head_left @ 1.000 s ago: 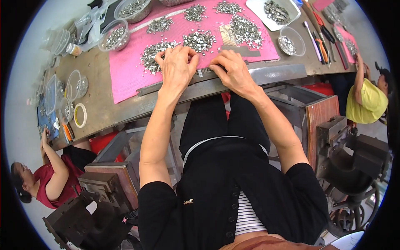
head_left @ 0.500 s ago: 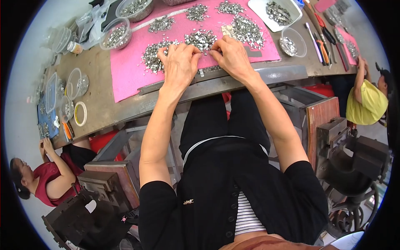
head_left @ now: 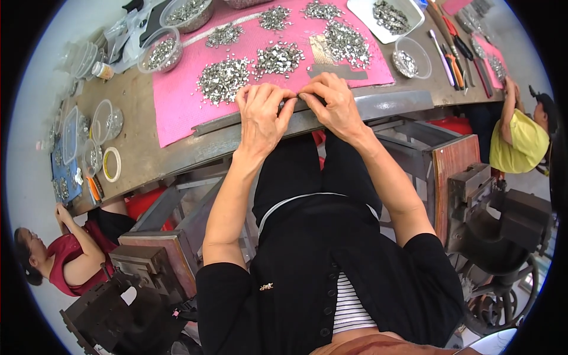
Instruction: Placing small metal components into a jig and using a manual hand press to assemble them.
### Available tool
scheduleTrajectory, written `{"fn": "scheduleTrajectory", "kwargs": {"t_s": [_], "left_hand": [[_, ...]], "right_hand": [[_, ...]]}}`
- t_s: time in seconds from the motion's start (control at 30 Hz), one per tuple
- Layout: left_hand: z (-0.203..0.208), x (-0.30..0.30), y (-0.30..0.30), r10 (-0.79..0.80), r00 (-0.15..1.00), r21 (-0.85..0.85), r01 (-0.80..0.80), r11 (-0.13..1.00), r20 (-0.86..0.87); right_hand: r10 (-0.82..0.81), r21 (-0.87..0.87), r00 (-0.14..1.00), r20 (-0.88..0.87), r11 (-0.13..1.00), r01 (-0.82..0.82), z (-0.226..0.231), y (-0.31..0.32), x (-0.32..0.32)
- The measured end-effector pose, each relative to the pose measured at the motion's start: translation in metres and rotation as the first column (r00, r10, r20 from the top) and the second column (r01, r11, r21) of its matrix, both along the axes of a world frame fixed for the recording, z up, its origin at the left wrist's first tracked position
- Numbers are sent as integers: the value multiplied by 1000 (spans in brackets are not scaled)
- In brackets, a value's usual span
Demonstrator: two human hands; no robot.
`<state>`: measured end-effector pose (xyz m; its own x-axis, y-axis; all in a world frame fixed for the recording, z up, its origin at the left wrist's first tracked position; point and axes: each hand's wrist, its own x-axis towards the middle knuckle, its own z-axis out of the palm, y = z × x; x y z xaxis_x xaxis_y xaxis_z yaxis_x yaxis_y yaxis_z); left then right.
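My left hand (head_left: pixel 262 117) and my right hand (head_left: pixel 335 107) meet at the front edge of the pink mat (head_left: pixel 174 106), over a long dark metal bar (head_left: pixel 218 123). Both have thumb and fingers pinched together, fingertips almost touching. Whatever lies between them is too small or hidden to make out. Just beyond my left hand is a heap of small silvery metal pieces (head_left: pixel 222 80). A second heap (head_left: pixel 279 58) lies farther off in the middle, and a third heap (head_left: pixel 348 44) to the right. A flat grey strip (head_left: pixel 350 75) rests beyond my right hand.
Clear tubs (head_left: pixel 161 52) of metal pieces stand at the back left, a white tray (head_left: pixel 387 22) and a round tub (head_left: pixel 411 57) at right. Pliers (head_left: pixel 454 68) and a toothbrush (head_left: pixel 441 53) lie farther right. People sit at both sides, one in maroon (head_left: pixel 77 260), one in yellow (head_left: pixel 516 142).
Both hands have drawn back toward me from the heaps to the bar at the mat's front edge. The middle heap, partly covered before, now shows fully.
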<state>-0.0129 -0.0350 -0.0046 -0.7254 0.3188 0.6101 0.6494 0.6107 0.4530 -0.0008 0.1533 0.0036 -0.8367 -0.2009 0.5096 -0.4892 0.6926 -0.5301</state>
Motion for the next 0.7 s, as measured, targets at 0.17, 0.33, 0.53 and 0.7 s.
{"fn": "scheduleTrajectory", "kwargs": {"t_s": [0.17, 0.33, 0.53, 0.7], "left_hand": [[-1, 0, -2, -13, 999, 46, 12, 999, 32], [2, 2, 2, -18, 1000, 9, 18, 1000, -6], [-3, 1, 4, 10, 1000, 17, -10, 1000, -13], [-7, 0, 6, 32, 998, 41, -30, 999, -46]], "right_hand": [[-13, -115, 1000, -2, 993, 12, 4, 8, -16], [-82, -26, 992, 93, 996, 84, 1, 19, -48], [-62, 110, 998, 7, 992, 61, 1, 17, -42], [91, 23, 995, 43, 995, -93, 6, 12, -11]]}}
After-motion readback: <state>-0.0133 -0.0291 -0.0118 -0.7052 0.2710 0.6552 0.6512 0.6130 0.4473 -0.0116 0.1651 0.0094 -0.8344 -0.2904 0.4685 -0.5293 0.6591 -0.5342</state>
